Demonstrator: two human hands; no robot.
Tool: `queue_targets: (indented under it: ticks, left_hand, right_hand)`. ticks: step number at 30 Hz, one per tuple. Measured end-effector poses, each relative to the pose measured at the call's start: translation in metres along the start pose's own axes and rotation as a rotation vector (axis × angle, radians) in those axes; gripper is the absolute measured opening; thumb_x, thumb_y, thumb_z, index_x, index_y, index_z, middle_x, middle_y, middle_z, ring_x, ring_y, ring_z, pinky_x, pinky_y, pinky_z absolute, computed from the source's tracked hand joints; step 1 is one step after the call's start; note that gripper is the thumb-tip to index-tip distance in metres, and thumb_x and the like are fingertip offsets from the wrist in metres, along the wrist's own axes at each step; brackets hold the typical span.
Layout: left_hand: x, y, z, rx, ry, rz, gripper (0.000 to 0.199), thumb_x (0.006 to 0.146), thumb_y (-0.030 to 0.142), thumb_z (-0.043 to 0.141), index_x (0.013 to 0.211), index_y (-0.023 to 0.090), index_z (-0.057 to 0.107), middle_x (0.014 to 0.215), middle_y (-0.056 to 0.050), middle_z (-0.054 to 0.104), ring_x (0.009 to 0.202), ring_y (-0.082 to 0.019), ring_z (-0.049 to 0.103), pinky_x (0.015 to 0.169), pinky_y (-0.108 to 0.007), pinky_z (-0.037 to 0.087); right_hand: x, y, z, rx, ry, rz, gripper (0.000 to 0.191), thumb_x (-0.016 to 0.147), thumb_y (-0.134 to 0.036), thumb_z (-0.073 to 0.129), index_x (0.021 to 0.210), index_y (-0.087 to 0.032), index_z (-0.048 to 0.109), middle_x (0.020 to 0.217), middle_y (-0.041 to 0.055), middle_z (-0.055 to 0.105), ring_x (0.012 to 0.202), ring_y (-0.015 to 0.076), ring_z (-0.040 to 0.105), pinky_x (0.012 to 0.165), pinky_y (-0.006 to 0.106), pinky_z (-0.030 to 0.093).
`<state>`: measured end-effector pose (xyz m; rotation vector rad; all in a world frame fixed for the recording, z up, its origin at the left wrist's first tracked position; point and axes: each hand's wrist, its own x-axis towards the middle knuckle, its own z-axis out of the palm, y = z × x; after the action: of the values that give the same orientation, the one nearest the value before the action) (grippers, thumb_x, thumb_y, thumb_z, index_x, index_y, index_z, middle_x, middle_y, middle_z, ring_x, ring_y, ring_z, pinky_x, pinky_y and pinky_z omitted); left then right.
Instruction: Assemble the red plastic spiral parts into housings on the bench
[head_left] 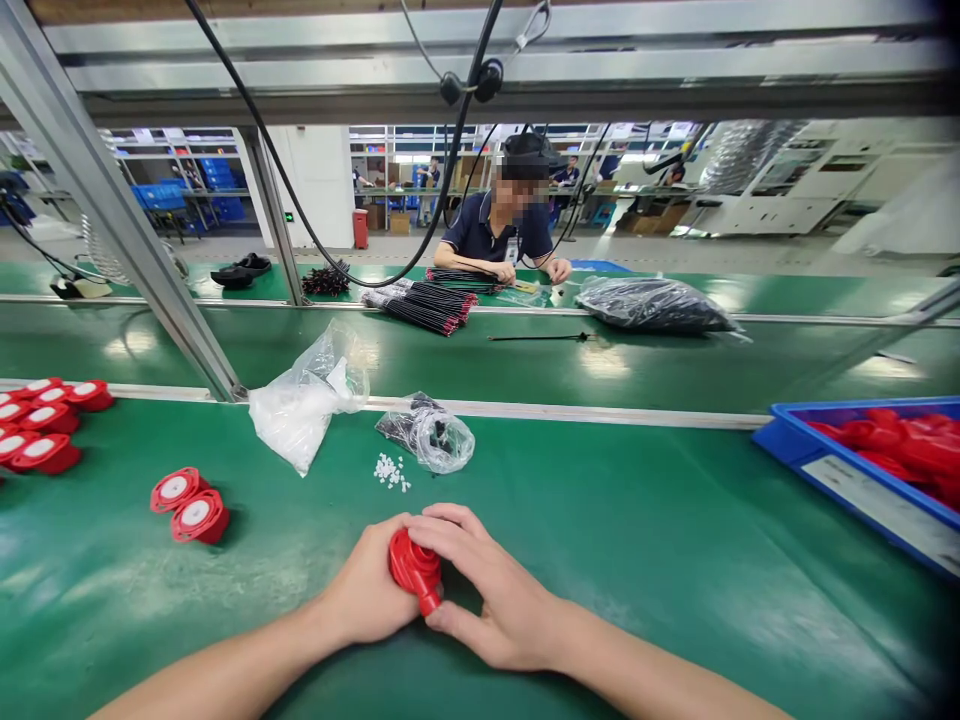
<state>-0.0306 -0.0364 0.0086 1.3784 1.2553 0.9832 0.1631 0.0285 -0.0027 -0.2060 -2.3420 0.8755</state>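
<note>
Between my two hands is a round red plastic part [414,568] with a short spout pointing down toward me. My left hand [375,582] is closed around its left side and underside. From the right, my right hand [495,590] grips it, fingers over the top and thumb by the spout. Just beyond my hands lie small white plastic pieces [390,472] in a loose scatter. An open clear bag of black parts [431,432] rests behind them. To the left, two red parts with white round faces [196,515] stand together on the green table.
A blue bin [795,440] of red parts stands at the right. More red-and-white parts [49,420] are grouped at the far left. A clear bag with white contents [296,410] lies near the ledge. Across the bench a co-worker [499,225] sits behind bundled black cables [420,303].
</note>
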Motion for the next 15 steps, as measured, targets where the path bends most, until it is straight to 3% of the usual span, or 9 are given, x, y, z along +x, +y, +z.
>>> queue_targets:
  ticks: [4,7,10,12,15]
  left_hand:
    - [0.000,0.001,0.003,-0.032,-0.010,-0.035,0.022,0.069,0.011,0.070,0.091,0.016,0.065,0.079,0.002,0.065,0.068,-0.013,0.051,0.062,-0.025,0.041]
    - [-0.001,-0.006,0.010,0.072,0.092,-0.054,0.017,0.068,0.011,0.069,0.076,0.019,0.056,0.069,0.004,0.059,0.063,-0.012,0.046,0.057,-0.025,0.036]
    - [-0.003,-0.014,0.016,0.270,0.187,-0.062,0.027,0.066,0.010,0.066,0.068,0.024,0.042,0.059,0.008,0.050,0.057,-0.011,0.036,0.053,-0.026,0.029]
    - [-0.003,-0.016,0.017,0.350,0.204,-0.060,0.030,0.067,0.011,0.065,0.067,0.025,0.038,0.057,0.009,0.047,0.055,-0.011,0.033,0.053,-0.027,0.028]
    - [-0.003,-0.013,0.015,0.293,0.200,-0.004,0.024,0.070,0.013,0.066,0.070,0.023,0.044,0.060,0.007,0.053,0.057,-0.012,0.041,0.055,-0.026,0.033]
  right_hand:
    - [0.005,0.000,0.001,-0.050,0.021,-0.077,0.071,0.099,-0.044,0.069,0.158,-0.022,0.037,0.140,0.0180,0.060,0.126,0.0332,0.054,0.109,0.055,0.046]
    - [0.007,-0.003,0.006,-0.065,0.134,-0.089,0.065,0.096,-0.041,0.072,0.152,-0.024,0.043,0.123,0.0144,0.069,0.100,0.0287,0.063,0.092,0.048,0.052]
    - [0.002,-0.010,0.013,-0.144,0.241,-0.028,0.057,0.091,-0.037,0.075,0.141,-0.025,0.052,0.109,0.0113,0.073,0.081,0.0250,0.060,0.075,0.042,0.047]
    - [-0.003,-0.013,0.017,-0.204,0.264,0.010,0.053,0.089,-0.038,0.076,0.136,-0.023,0.057,0.104,0.0108,0.073,0.076,0.0232,0.058,0.072,0.039,0.044]
    - [-0.006,-0.013,0.019,-0.190,0.248,0.034,0.055,0.087,-0.040,0.078,0.135,-0.019,0.060,0.101,0.0104,0.074,0.074,0.0213,0.060,0.074,0.039,0.045]
